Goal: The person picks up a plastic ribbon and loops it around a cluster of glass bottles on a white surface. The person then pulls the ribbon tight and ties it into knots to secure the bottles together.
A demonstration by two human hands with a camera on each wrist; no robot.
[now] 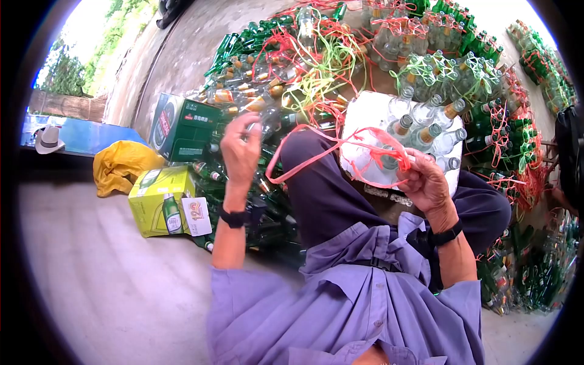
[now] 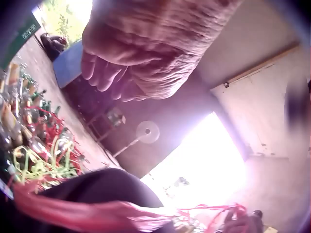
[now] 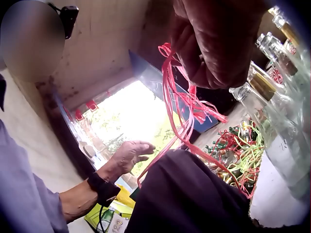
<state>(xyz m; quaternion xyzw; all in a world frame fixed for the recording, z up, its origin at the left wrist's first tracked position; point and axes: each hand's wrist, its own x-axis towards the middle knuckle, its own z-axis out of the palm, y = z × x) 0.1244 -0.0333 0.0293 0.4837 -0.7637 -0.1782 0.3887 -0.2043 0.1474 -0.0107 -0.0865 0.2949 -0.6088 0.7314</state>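
My right hand pinches a bunched end of pink plastic twine beside several clear glass bottles. From those fingers the twine loops out over the raised knee. The right wrist view has the fingers curled on the twine, with strands hanging below. Raised to the left of the knee, my left hand has its fingers loosely bent and holds nothing; the right wrist view shows this hand apart from the twine. The bottles stand upright on a white board in front of me.
Green and brown-labelled bottles lie heaped ahead, with red and yellow-green twine over them. Tied bottle bundles stand at the back right. Left are a green carton, a yellow-green carton and a yellow bag.
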